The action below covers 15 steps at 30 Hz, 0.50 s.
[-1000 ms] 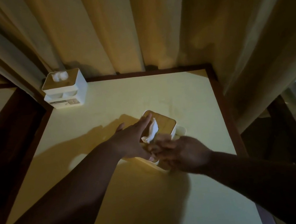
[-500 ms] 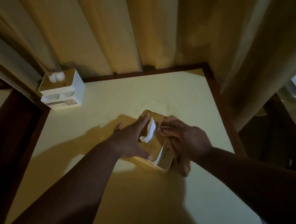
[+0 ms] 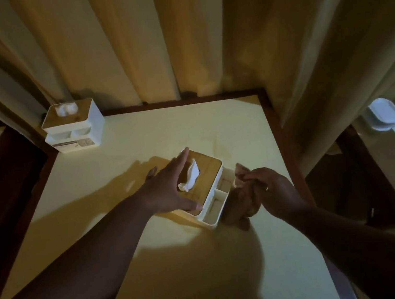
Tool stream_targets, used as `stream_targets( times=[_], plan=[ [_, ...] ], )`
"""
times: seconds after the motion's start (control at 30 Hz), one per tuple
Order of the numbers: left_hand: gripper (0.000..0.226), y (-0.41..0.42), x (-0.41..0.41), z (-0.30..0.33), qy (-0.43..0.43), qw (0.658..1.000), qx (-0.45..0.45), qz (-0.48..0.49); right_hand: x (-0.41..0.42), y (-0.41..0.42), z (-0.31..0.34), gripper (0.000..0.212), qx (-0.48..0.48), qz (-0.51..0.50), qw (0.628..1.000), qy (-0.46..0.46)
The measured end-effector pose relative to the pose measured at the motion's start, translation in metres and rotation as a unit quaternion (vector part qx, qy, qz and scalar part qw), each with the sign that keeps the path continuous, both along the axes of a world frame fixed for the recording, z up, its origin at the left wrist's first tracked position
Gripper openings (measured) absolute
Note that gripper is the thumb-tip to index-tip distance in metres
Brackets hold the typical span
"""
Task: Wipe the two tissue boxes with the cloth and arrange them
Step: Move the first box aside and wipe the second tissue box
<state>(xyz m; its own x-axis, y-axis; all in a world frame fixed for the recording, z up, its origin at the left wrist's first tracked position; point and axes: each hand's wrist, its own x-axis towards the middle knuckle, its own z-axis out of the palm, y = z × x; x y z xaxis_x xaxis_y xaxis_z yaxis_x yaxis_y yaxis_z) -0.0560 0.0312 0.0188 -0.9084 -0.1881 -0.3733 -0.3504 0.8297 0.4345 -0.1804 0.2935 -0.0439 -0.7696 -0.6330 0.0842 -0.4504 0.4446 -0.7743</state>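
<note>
My pale yellow, dark-wood-framed table [image 3: 139, 137] carries two white, wooden-lidded tissue boxes: one at centre [image 3: 207, 173], another at the far left corner [image 3: 74, 126].

Your left hand [image 3: 169, 193] covers the near tissue box's [image 3: 208, 170] left wall, so contact under your fingers can't be judged. Beneath your right hand's [image 3: 271, 190] fingers the cloth [image 3: 239, 201] is dim and blurred, hiding the box's right wall. The far box's [image 3: 73, 126] label is too small to read.
</note>
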Motion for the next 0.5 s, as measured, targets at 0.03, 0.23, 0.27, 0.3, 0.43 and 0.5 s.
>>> stream_targets(
  times=[0.03, 0.23, 0.27, 0.3, 0.43, 0.5],
  plan=[
    [0.14, 0.006, 0.0, -0.002, 0.021, 0.999, -0.024, 0.02, 0.001, 0.002, 0.004, 0.024, -0.012, 0.004, 1.0, -0.009],
    [0.14, 0.034, -0.007, -0.014, 0.004, 0.988, -0.117, 0.099, 0.002, 0.008, 0.001, 0.031, -0.024, -0.038, 0.995, -0.09],
    [0.139, 0.033, -0.01, -0.014, -0.002, 0.989, -0.119, 0.089, 0.0, 0.01, -0.002, 0.031, -0.037, -0.04, 0.995, -0.085],
    [0.138, 0.029, -0.012, -0.012, -0.009, 0.99, -0.121, 0.074, -0.001, 0.012, -0.001, 0.032, -0.035, -0.037, 0.995, -0.083],
    [0.137, -0.001, -0.022, -0.002, -0.052, 0.991, -0.124, 0.017, 0.003, 0.019, 0.001, 0.037, 0.007, -0.042, 0.993, -0.113],
    [0.139, -0.015, -0.027, 0.003, -0.058, 0.993, -0.1, 0.023, 0.008, 0.021, 0.006, 0.036, -0.027, -0.039, 0.989, -0.139]
  ],
)
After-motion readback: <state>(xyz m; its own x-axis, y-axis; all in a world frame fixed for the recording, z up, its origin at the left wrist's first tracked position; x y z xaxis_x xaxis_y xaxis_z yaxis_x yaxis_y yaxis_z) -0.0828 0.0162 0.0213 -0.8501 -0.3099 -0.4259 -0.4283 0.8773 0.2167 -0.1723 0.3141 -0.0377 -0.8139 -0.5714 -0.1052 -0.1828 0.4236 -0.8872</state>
